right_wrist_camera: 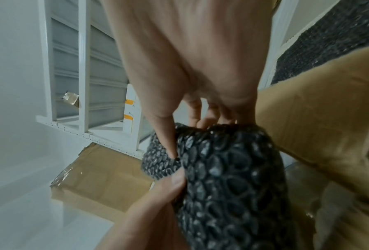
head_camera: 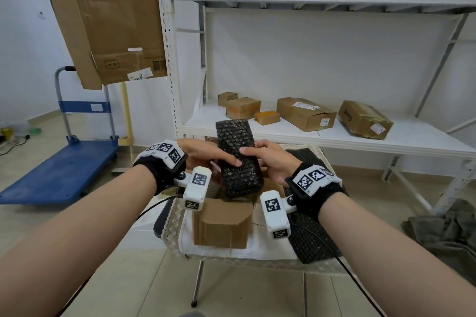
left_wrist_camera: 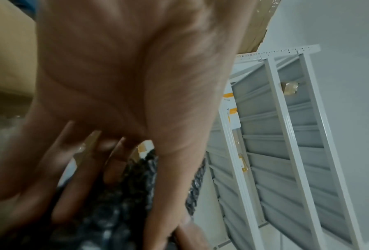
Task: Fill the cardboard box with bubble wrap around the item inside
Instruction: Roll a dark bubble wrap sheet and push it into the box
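A folded strip of black bubble wrap [head_camera: 238, 157] stands upright, its lower end inside the open cardboard box [head_camera: 221, 224] on a small table. My left hand [head_camera: 208, 156] holds the strip from the left, thumb on its near face and fingers behind. My right hand [head_camera: 268, 159] holds it from the right in the same way. In the right wrist view the thumb pinches the bubble wrap [right_wrist_camera: 228, 177], and the left thumb touches it from below. The left wrist view shows fingers [left_wrist_camera: 78, 170] lying against the bubble wrap [left_wrist_camera: 119, 211]. The item inside the box is hidden.
More black bubble wrap [head_camera: 309, 237] lies on the table to the right of the box. A white cloth [head_camera: 219, 249] covers the table. Behind stands a white shelf [head_camera: 334, 136] with several cardboard boxes. A blue trolley [head_camera: 64, 165] is on the left.
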`<state>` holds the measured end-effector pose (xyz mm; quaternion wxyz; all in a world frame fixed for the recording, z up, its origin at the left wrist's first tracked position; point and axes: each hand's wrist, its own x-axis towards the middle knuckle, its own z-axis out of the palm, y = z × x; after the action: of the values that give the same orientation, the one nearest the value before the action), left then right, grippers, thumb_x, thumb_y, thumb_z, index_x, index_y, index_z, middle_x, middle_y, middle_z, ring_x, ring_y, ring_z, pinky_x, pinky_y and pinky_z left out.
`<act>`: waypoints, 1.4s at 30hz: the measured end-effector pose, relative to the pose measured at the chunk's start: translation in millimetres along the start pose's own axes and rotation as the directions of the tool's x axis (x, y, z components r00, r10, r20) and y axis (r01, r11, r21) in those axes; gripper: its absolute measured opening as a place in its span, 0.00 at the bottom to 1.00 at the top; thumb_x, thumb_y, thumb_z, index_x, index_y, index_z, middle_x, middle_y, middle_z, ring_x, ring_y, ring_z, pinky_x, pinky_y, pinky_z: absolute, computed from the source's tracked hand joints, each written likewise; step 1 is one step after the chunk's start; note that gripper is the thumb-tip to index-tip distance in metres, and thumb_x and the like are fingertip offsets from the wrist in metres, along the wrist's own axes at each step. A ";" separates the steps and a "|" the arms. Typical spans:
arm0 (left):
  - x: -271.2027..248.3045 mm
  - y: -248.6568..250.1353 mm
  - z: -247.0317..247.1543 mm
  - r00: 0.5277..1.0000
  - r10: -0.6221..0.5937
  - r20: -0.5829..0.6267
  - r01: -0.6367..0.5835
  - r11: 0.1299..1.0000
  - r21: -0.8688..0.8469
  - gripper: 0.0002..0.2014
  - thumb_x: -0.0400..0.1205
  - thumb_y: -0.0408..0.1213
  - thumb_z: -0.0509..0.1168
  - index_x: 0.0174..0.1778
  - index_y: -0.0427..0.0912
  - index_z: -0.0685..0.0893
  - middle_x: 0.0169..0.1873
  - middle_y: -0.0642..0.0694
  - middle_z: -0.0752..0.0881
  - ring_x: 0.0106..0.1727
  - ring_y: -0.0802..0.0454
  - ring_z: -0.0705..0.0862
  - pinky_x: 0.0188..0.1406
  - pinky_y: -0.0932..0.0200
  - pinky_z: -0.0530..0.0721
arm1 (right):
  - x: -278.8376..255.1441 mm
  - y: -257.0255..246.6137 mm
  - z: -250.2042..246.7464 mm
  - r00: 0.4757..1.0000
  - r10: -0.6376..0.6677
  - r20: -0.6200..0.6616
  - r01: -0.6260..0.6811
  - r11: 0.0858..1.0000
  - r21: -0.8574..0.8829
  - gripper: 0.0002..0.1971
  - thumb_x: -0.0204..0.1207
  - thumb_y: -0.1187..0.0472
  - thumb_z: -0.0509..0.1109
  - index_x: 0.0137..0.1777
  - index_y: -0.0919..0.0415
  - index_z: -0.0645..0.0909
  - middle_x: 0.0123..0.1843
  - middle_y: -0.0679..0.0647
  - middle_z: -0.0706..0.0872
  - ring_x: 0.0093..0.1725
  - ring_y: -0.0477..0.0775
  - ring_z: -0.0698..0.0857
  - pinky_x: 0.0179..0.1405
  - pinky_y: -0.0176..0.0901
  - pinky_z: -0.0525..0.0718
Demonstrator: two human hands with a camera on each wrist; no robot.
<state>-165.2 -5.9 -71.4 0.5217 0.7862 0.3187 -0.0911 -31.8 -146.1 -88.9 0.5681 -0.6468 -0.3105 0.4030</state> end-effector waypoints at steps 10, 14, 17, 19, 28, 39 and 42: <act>42.0 0.2 -21.5 0.987 -0.103 -0.126 0.118 0.987 0.110 0.33 0.88 0.63 0.46 0.53 0.38 0.86 0.59 0.40 0.89 0.55 0.40 0.89 0.53 0.53 0.77 | 20.5 -12.2 -19.9 0.996 0.085 -0.022 -0.088 0.965 -0.248 0.21 0.70 0.63 0.79 0.63 0.64 0.82 0.62 0.61 0.87 0.65 0.63 0.84 0.69 0.65 0.81; 72.2 6.8 -22.3 0.959 -0.065 -0.277 0.108 0.984 0.142 0.23 0.85 0.59 0.60 0.52 0.40 0.81 0.40 0.42 0.87 0.48 0.41 0.88 0.38 0.57 0.79 | 33.2 -13.0 -8.1 0.993 0.120 0.014 -0.105 0.912 -0.396 0.12 0.72 0.66 0.76 0.55 0.63 0.83 0.61 0.63 0.87 0.60 0.62 0.86 0.65 0.57 0.85; 84.0 14.6 -23.3 0.976 -0.003 -0.217 0.049 0.977 0.207 0.35 0.70 0.71 0.61 0.56 0.43 0.81 0.48 0.36 0.88 0.45 0.39 0.88 0.35 0.55 0.82 | 46.8 -11.5 1.4 0.997 0.076 -0.004 -0.064 0.810 -0.583 0.17 0.72 0.62 0.76 0.59 0.62 0.79 0.54 0.62 0.87 0.50 0.60 0.86 0.39 0.43 0.85; 87.9 19.4 -21.5 0.968 0.082 -0.238 -0.041 0.984 0.174 0.32 0.83 0.67 0.53 0.59 0.38 0.80 0.52 0.32 0.85 0.45 0.36 0.87 0.38 0.52 0.83 | 55.3 -12.0 6.4 0.998 0.067 0.012 -0.041 0.732 -0.680 0.17 0.73 0.60 0.75 0.59 0.60 0.77 0.53 0.59 0.83 0.49 0.57 0.82 0.30 0.38 0.77; 116.9 0.2 -21.9 0.977 0.052 -0.208 -0.007 0.977 0.214 0.31 0.90 0.57 0.44 0.65 0.33 0.80 0.58 0.32 0.87 0.52 0.33 0.88 0.50 0.44 0.87 | 80.2 -23.0 16.7 0.998 0.004 -0.057 -0.050 0.537 -0.842 0.29 0.77 0.51 0.71 0.74 0.65 0.71 0.66 0.61 0.81 0.61 0.63 0.83 0.61 0.52 0.84; 115.3 -8.0 -15.9 0.956 0.068 -0.284 0.089 0.860 0.503 0.33 0.81 0.36 0.69 0.79 0.38 0.59 0.59 0.36 0.80 0.51 0.40 0.85 0.34 0.56 0.83 | 87.9 1.4 30.5 0.988 -0.123 0.093 0.113 0.167 -0.980 0.27 0.76 0.54 0.73 0.68 0.54 0.64 0.67 0.64 0.70 0.56 0.70 0.83 0.50 0.58 0.81; 118.8 -11.4 -10.7 0.950 0.061 -0.307 0.138 0.798 0.587 0.37 0.83 0.39 0.67 0.82 0.35 0.54 0.65 0.34 0.80 0.62 0.37 0.84 0.59 0.45 0.84 | 85.6 1.2 32.3 0.990 -0.056 0.133 0.136 0.056 -0.989 0.26 0.78 0.48 0.70 0.72 0.53 0.65 0.70 0.64 0.70 0.61 0.69 0.82 0.50 0.55 0.77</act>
<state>-81.3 54.6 -131.9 0.1865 0.9083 0.3671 -0.0734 -18.8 -57.0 -105.5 -0.0122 -0.8258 -0.5604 0.0619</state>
